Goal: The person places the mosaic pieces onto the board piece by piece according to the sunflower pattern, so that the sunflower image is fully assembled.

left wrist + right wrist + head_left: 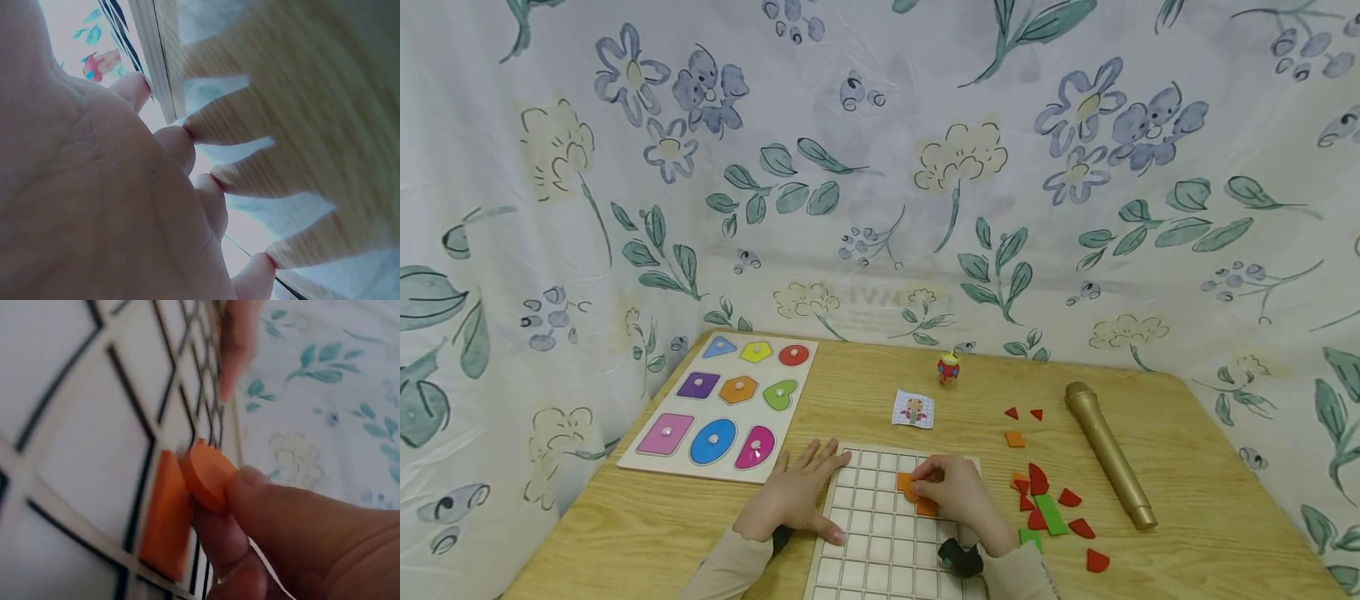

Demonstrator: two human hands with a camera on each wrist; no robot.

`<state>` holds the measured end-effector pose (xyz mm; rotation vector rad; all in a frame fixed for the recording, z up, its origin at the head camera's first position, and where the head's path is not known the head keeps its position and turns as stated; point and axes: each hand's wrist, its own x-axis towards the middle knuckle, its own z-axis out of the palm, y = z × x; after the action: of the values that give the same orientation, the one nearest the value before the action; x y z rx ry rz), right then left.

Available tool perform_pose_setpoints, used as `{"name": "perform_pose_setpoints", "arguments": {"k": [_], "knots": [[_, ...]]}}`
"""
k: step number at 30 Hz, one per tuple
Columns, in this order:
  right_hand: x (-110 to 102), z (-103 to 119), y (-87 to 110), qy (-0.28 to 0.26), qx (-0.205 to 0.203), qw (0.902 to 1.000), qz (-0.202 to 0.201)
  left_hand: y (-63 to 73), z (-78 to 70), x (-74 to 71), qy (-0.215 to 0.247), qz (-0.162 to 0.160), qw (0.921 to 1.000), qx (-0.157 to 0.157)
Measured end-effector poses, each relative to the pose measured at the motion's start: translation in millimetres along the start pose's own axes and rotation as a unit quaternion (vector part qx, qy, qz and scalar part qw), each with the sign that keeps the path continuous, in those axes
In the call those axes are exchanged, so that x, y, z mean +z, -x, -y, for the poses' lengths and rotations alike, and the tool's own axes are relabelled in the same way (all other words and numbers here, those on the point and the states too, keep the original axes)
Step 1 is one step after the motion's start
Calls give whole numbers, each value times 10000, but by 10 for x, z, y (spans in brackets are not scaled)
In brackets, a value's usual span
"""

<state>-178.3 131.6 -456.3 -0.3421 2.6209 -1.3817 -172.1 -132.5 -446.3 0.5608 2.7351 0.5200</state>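
A pale wooden grid board [861,524] lies on the table in front of me. My right hand [961,493] is over its upper right part and pinches a small orange piece with a rounded edge [211,477] between thumb and finger. Below the held piece in the head view, an orange square piece [927,507] sits in a cell of the grid. Another orange piece [903,480] shows just up and left of the fingertips. My left hand [790,502] rests with spread fingers at the board's left edge, its thumb over the edge, holding nothing.
Several red pieces [1081,527], green pieces [1051,514] and an orange square [1015,439] lie right of the board. A gold microphone [1111,457] lies farther right. Behind are a small pattern card [904,408], a toy figure [948,368] and, at left, a shape puzzle [655,462].
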Motion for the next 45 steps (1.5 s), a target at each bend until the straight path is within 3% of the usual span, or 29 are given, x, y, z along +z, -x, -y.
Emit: {"name": "perform_pose_setpoints", "arguments": {"k": [7, 13, 16, 23, 26, 36, 41, 45], "knots": [[107, 46, 53, 532, -109, 9984, 135, -5, -11, -15, -54, -9, 10000, 28], [27, -5, 21, 275, -257, 9990, 223, -5, -12, -8, -80, 9, 10000, 20], [-96, -67, -4, 77, -193, 9998, -12, -2, -18, -2, -31, 28, 10000, -6], [-532, -333, -6, -249, 551, 9932, -995, 17, -20, -5, -30, -12, 10000, -24], [-728, -485, 51, -268, 647, 9913, -1116, 16, -16, -4, -29, -7, 10000, -7], [-1063, -858, 199, -200, 623, 9952, -733, 6, -16, -7, 47, 7, 10000, 9], [-1129, -894, 244, 350, 688, 9962, -396, 0, -15, -9, 18, -29, 10000, 37], [-1134, -808, 264, 859, 853, 9920, -349, -4, -2, -1, 4, -41, 10000, 28]]}}
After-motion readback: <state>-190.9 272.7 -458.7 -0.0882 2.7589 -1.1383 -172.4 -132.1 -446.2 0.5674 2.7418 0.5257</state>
